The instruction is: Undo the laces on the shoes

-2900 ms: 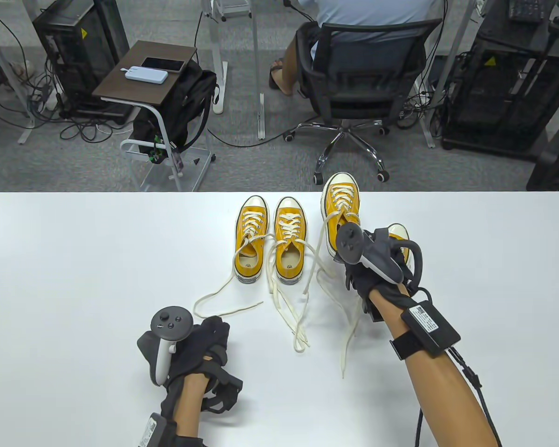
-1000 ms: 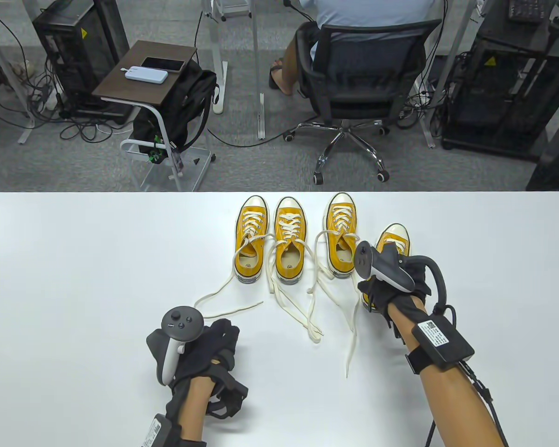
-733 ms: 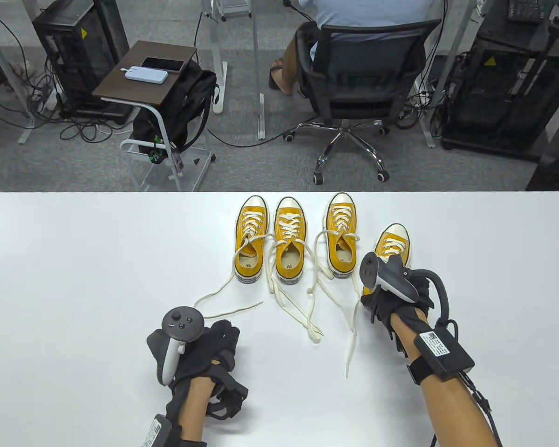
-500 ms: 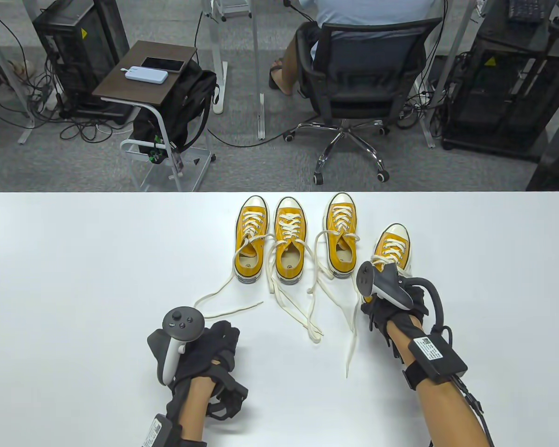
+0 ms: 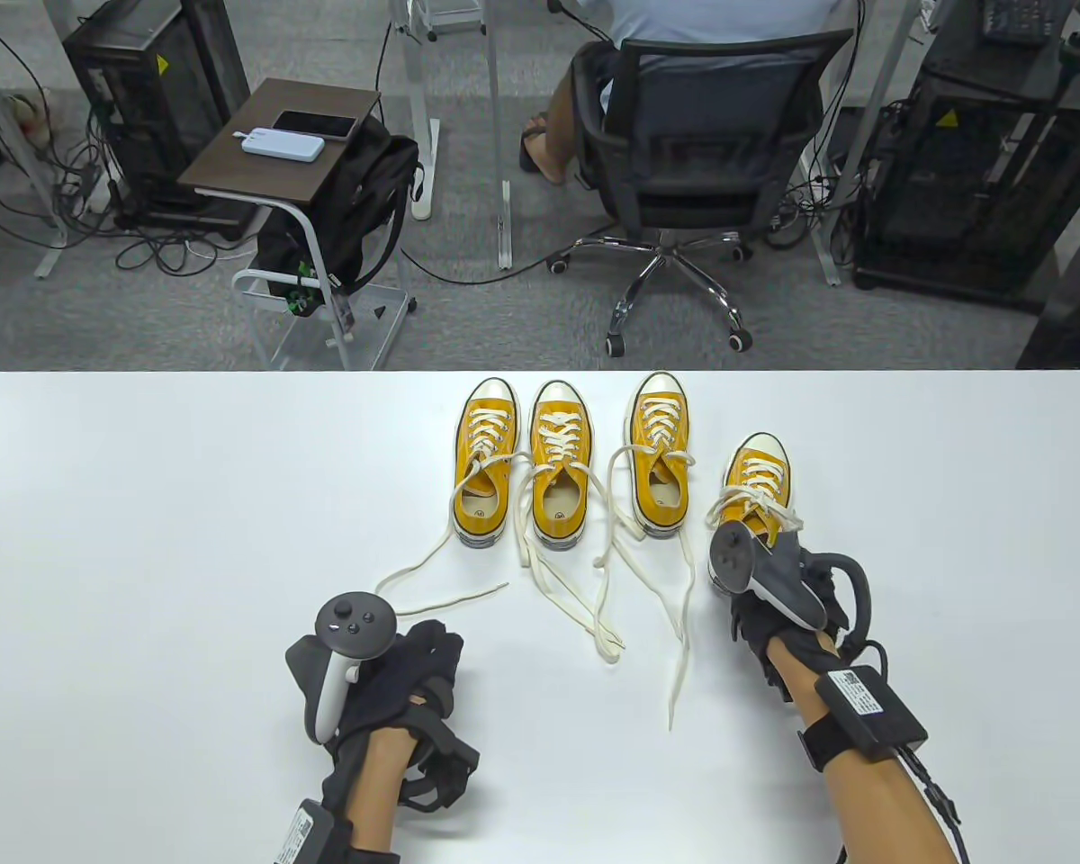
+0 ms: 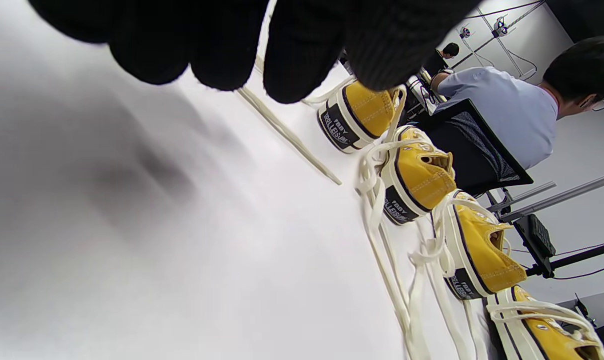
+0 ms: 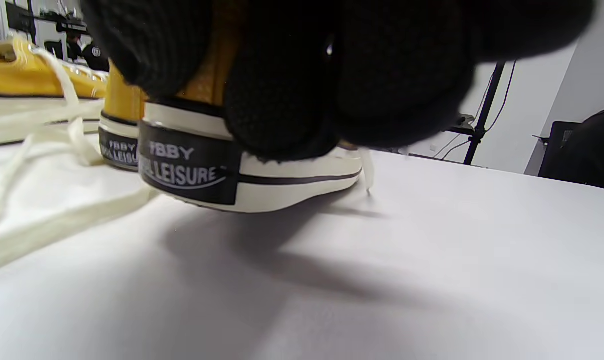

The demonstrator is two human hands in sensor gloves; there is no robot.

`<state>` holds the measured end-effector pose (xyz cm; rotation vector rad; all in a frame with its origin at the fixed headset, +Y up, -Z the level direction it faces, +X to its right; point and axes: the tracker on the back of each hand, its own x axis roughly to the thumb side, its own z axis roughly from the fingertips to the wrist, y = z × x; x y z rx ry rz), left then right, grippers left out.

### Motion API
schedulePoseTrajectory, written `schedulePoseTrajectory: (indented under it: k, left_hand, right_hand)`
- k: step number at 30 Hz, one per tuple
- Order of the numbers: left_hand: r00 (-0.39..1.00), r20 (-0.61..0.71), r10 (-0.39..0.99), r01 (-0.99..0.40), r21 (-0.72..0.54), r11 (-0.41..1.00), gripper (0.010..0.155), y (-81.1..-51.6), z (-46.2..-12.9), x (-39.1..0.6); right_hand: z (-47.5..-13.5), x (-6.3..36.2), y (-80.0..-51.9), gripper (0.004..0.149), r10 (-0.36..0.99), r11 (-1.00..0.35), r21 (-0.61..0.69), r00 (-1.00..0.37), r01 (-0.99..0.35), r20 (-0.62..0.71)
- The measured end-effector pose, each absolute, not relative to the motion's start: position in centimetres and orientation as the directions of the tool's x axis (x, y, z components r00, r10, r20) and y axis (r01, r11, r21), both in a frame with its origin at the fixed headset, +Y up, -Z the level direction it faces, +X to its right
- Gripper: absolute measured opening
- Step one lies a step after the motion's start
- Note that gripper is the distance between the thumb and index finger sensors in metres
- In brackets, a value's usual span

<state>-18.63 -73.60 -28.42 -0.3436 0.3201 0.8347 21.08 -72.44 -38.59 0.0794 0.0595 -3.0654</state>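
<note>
Four yellow sneakers stand on the white table (image 5: 189,504). Three form a row, the left one (image 5: 484,463), the middle one (image 5: 560,463) and the third (image 5: 659,454), with loose cream laces (image 5: 607,594) trailing toward me. The fourth sneaker (image 5: 756,481) sits to the right and nearer, its lace in a bow (image 5: 754,508). My right hand (image 5: 774,598) grips this shoe's heel (image 7: 192,170); the fingers (image 7: 282,100) wrap over the heel, which looks slightly raised off the table. My left hand (image 5: 414,666) rests empty on the table, fingers (image 6: 232,45) hanging loose.
A loose lace end (image 5: 441,598) lies just beyond my left hand. Past the table's far edge are a person in an office chair (image 5: 711,153), a small side table (image 5: 279,135) with a phone, and computer racks.
My right hand set the third sneaker down into the row, then drew back along the fourth sneaker to its heel. The left hand has hardly moved.
</note>
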Motion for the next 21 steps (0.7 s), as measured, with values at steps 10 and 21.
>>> schedulePoseTrajectory:
  k: [10,21]
  left_hand:
    - [0.636,-0.408,0.655,-0.759,-0.176,0.627,0.062,-73.6,-28.4,-18.5]
    - [0.632,-0.413,0.656,-0.761,-0.170,0.627,0.062,-73.7,-28.4,-18.6]
  right_hand:
    - [-36.2,21.9,-67.4,0.038,-0.042,-0.991,-0.130,-0.999,0.044,-0.020]
    - [-30.5,18.6,-60.6,0.039,-0.023,-0.972,-0.236,-0.992,-0.007,0.124]
